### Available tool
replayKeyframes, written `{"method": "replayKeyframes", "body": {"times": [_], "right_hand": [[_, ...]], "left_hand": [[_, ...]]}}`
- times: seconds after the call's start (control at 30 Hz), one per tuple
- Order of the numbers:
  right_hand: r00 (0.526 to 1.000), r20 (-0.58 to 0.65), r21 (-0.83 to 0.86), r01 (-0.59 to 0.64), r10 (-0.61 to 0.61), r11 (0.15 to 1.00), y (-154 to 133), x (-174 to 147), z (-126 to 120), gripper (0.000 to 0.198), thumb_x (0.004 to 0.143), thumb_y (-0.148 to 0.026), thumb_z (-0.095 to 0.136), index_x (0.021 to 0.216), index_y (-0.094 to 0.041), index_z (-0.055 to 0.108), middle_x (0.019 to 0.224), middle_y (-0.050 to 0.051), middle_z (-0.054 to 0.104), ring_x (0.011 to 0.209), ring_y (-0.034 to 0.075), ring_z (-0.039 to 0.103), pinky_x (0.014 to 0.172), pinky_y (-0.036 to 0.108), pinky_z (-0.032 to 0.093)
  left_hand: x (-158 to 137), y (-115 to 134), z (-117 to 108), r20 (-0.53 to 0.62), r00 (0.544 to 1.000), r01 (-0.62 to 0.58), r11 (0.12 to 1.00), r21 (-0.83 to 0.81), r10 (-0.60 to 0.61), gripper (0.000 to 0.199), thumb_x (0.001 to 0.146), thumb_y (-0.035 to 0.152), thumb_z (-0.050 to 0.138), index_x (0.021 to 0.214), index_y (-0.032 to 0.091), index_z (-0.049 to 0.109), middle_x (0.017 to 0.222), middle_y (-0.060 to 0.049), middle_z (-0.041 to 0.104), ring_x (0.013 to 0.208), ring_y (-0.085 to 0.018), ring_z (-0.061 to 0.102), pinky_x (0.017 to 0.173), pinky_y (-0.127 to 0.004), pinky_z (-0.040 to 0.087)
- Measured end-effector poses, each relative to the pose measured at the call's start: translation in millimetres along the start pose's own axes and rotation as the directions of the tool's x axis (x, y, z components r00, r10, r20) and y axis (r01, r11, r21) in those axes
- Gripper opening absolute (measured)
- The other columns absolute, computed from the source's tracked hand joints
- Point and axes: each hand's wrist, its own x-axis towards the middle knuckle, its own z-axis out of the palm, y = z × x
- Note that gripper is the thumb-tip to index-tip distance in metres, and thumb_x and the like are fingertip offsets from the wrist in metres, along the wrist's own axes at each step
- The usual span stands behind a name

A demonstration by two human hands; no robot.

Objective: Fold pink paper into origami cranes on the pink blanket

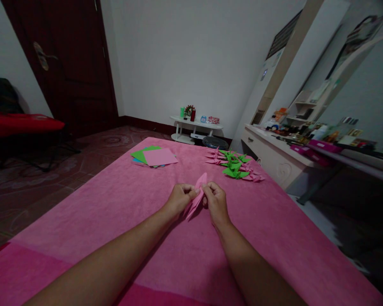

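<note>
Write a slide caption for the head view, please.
Left hand and right hand hold folded pink paper; folded figures lie beyond.

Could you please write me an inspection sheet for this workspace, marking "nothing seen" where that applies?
Surface: pink cloth cover, with darker pink at the near edge.
Work things: pink folded paper in hand; stacked paper sheets at far left, pink on top; green and pink folded figures grouped at far right.
Clutter: bottles and small items crowd the dresser, off the cover.
Grip: left hand and right hand both pinch the folded paper.
Cables: nothing seen; the floor at right is dark.
Surroundings: dark door, red seat, white stand.
</note>
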Motion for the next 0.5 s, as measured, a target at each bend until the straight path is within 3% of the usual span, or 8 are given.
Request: {"method": "replayKeyframes", "body": {"times": [0.27,0.5], "right_hand": [[0.994,-0.107,0.016,-0.006,0.008,1.000,2.3,0.7,-1.8,0.039,0.085,-0.047,0.048,0.058,-0.020,0.041,0.043,-0.008,0.034,0.036,0.007,0.029,0.036,0.021,0.021],[0.997,0.051,0.119,-0.069,0.063,0.991,3.9,1.5,-1.0,0.027,0.076,-0.044,0.062,0.074,-0.018,0.055,0.051,-0.007,0.044,0.042,0.007,0.036,0.040,0.019,0.027]], "left_hand": [[-2.2,6.1,5.6,0.040,0.998,-0.046,0.998,0.048,0.044,0.034,0.058,0.041,0.074,0.049,0.011,0.060,0.045,0.000,0.053,0.043,-0.007,0.041,0.043,-0.019,0.028],[0.4,1.1,2.9,-0.012,0.980,-0.187,0.946,0.263,0.197,0.031,0.072,0.039,0.063,0.063,0.010,0.069,0.057,-0.004,0.062,0.049,-0.011,0.048,0.047,-0.020,0.034]]}}
